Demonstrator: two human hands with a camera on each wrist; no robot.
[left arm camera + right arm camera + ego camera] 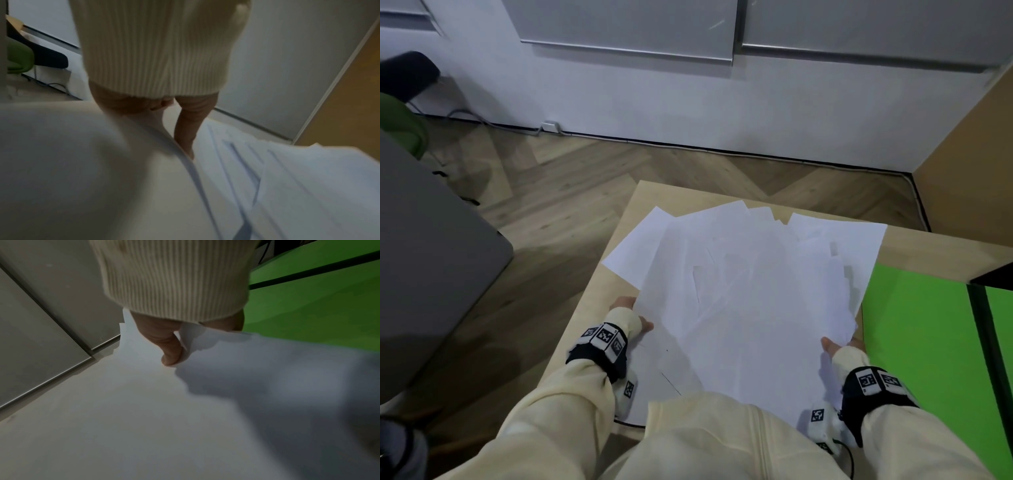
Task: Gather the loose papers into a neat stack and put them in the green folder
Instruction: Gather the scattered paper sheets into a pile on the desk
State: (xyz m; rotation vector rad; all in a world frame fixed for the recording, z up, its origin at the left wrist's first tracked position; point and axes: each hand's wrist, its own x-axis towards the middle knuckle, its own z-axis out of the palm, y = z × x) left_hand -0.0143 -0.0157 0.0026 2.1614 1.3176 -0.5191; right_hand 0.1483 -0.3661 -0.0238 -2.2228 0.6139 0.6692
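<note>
Papers: gathered but still fanned and unsquared, held at both side edges over the table, pinched by left hand and right hand; green folder, lying open alongside at right, not yet filled.
</note>
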